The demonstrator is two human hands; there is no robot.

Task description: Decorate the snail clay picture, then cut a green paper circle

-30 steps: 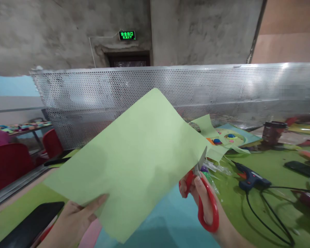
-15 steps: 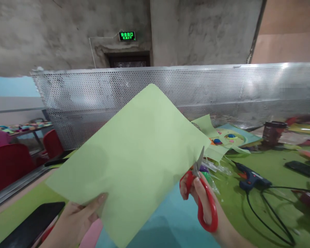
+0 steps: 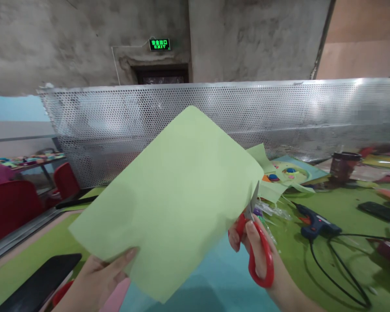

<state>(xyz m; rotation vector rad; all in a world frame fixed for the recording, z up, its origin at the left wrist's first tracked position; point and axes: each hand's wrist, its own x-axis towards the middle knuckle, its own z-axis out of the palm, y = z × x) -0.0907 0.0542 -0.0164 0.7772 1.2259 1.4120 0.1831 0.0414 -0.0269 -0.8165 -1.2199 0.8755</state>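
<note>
The green sheet (image 3: 178,186) blocks us ahead, the glue gun (image 3: 318,223) rightward. Over the blue surface (image 3: 221,268) we have room.

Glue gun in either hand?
No, the glue gun lies on the green tabletop, while the left hand grips a light green sheet and the right hand holds red-handled scissors.

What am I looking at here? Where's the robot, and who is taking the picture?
There is no robot: these are a person's two bare hands. The camera is worn on the head, looking forward and down, so you see nearly what the wearer sees. The left hand holds a light green sheet by its lower edge. The right hand holds red-handled scissors at the sheet's right side. On the green work surface to the right lie a glue gun and paper pieces; a dark cup stands behind.
</note>
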